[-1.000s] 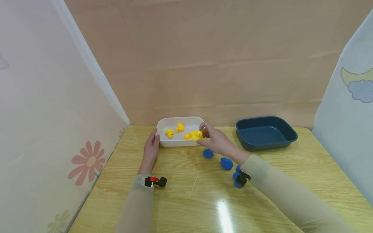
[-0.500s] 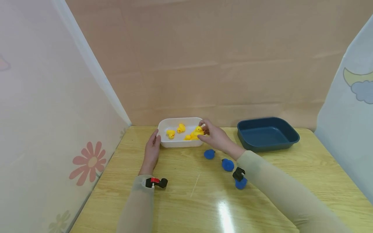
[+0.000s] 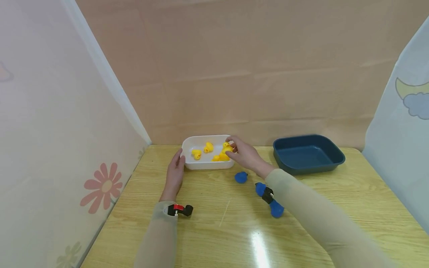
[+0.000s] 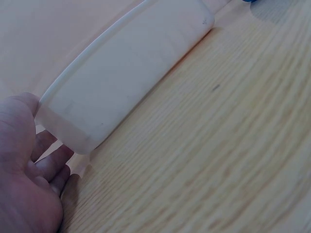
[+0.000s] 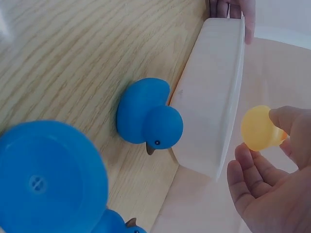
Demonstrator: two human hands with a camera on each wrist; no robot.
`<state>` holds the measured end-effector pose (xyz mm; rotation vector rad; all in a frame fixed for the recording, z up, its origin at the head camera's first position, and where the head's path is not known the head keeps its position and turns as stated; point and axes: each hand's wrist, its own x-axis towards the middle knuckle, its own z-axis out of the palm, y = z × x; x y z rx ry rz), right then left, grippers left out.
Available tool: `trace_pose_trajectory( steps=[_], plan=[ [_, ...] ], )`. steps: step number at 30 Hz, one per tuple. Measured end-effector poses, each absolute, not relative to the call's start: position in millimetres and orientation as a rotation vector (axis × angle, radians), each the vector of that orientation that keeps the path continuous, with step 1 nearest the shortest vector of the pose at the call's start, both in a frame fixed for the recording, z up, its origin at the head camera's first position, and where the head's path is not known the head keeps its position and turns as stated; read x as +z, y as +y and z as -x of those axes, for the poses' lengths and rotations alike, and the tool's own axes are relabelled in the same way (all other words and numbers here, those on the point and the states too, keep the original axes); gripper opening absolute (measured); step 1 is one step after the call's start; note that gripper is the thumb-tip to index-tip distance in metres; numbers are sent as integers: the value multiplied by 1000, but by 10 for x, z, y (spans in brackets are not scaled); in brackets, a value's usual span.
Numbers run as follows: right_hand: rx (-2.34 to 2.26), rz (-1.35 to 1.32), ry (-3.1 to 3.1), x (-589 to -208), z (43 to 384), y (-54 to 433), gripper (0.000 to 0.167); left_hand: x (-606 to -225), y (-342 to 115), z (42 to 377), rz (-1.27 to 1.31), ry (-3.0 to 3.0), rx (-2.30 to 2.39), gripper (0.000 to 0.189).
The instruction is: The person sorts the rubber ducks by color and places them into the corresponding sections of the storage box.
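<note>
My left hand (image 3: 174, 175) grips the left end of a white plastic bin (image 3: 207, 165), its fingers against the outer wall (image 4: 116, 73) in the left wrist view. At the bin's right end, my right hand (image 3: 246, 154) pinches a yellow rubber duck (image 5: 256, 128) between thumb and fingers, above the rim. Inside the bin lie more yellow ducks, among them one at the left (image 3: 196, 154), one in the middle (image 3: 208, 147) and one near the front right (image 3: 220, 158). The right fingers partly hide the held duck in the head view.
Blue rubber ducks sit on the wooden table: one close to the bin (image 3: 241, 177), two further right (image 3: 260, 188) (image 3: 276, 209) under the right wrist's camera. A dark blue bin (image 3: 306, 169) stands at the back right, near the paper-covered back wall (image 3: 248, 74).
My right hand has shifted slightly left with the yellow duck, further over the white bin. The left hand stays at the bin's left end.
</note>
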<state>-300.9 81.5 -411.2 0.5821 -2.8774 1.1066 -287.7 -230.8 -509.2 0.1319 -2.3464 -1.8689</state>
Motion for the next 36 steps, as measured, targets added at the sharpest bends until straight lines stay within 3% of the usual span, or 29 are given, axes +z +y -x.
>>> trace_pose_trajectory(
  steps=[21,36],
  plan=[
    [1112,-493,-2896,-4167,3078,834,56,-5075,-2232,2894,-99,-2353,-1860,59],
    [1046,-517,-2869,-4026,2950,986,57,-5077,-2245,2916,-103,-2368,-1846,59]
  ],
)
